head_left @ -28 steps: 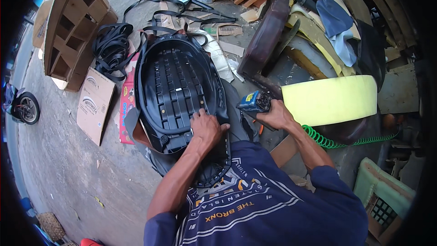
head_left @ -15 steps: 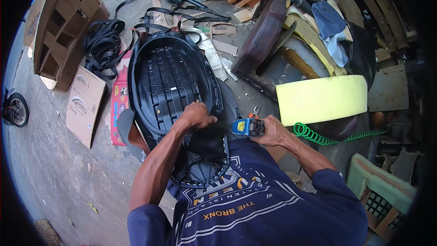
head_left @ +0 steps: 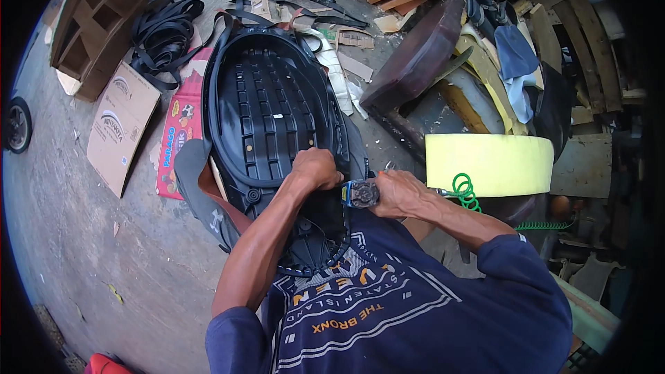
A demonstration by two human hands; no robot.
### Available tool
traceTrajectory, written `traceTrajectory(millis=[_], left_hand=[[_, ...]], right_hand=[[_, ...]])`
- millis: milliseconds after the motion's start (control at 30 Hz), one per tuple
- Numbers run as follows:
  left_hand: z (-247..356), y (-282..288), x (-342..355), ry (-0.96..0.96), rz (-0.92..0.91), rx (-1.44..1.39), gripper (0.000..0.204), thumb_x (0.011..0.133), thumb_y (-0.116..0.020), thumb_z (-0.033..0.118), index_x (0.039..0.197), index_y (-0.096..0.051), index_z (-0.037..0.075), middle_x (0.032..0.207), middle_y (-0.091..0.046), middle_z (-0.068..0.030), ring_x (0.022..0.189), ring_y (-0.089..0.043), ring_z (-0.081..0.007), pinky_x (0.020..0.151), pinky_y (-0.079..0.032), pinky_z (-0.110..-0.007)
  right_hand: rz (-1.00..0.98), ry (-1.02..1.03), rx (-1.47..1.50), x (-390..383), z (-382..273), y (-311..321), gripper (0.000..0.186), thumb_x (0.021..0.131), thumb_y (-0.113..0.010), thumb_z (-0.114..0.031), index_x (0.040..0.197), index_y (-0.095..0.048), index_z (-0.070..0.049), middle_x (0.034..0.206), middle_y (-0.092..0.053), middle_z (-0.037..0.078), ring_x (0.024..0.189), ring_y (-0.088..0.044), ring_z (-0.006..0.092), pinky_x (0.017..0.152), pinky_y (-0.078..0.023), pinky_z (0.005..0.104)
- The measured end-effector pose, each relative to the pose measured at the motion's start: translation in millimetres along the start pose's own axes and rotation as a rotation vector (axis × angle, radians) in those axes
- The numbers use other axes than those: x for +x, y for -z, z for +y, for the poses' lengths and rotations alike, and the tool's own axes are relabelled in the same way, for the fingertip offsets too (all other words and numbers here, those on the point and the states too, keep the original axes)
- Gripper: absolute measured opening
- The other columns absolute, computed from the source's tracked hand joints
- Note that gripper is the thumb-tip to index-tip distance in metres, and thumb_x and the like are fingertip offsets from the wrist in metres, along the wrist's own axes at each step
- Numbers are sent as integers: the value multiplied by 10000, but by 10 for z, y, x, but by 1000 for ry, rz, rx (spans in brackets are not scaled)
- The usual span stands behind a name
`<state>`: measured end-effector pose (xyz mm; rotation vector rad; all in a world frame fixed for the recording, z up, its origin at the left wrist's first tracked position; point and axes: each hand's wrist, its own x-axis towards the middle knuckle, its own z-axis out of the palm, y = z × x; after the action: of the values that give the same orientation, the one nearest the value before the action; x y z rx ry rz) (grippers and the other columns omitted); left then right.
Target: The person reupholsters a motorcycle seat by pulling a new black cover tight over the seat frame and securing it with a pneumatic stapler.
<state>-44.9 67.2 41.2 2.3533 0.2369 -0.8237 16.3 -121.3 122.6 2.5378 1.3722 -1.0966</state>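
Observation:
A black plastic seat base (head_left: 270, 111), underside up with dark covering around its rim, lies before me, its narrow end against my shirt. My left hand (head_left: 315, 170) is closed on the covering at the base's right edge, below the ribbed middle. My right hand (head_left: 398, 194) grips a blue-and-black staple gun (head_left: 360, 194), whose head is at that same edge, just right of my left fingers; whether it touches is hard to see. A coiled green air hose (head_left: 465, 190) runs off behind my right hand.
A pale yellow foam block (head_left: 488, 159) lies right, below wood scraps (head_left: 561, 48) and a maroon cushion (head_left: 409, 66). On the left are black strap coils (head_left: 159, 38), flattened cardboard (head_left: 121, 125), a wooden frame (head_left: 104, 21) and a wheel (head_left: 17, 125). More straps (head_left: 242, 0) lie beyond the base.
My right hand has brought the staple gun leftward to the base's edge, beside my left hand, which has shifted slightly along the covering. The whole view has also shifted a little.

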Motion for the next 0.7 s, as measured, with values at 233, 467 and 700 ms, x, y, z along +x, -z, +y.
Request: traceTrajectory(millis=[233, 467, 700], left_hand=[[-63, 91, 2, 71, -18, -50, 599, 855, -721, 539, 1074, -743, -18, 1133, -712, -235, 1100, -682, -373, 937, -546, -431], [-53, 82, -30, 52, 4, -51, 587, 851, -739, 535, 1077, -747, -6, 1138, -711, -232, 1106, -678, -376, 933, -548, -422], [-7, 111, 59, 124, -23, -58, 494, 832, -766, 448, 1116, -754, 44, 1189, -715, -175, 1153, -669, -343, 956, -547, -398]], right_hand=[[30, -46, 79, -13, 64, 26, 316, 746, -641, -260, 839, -726, 30, 754, -663, 310, 773, -688, 465, 752, -560, 501], [119, -131, 164, -54, 215, -25, 312, 728, -678, -282, 838, -724, 5, 744, -672, 279, 733, -686, 451, 712, -555, 492], [129, -30, 10, 169, 44, 72, 271, 737, -656, -254, 861, -736, -26, 747, -678, 270, 755, -686, 465, 719, -558, 505]])
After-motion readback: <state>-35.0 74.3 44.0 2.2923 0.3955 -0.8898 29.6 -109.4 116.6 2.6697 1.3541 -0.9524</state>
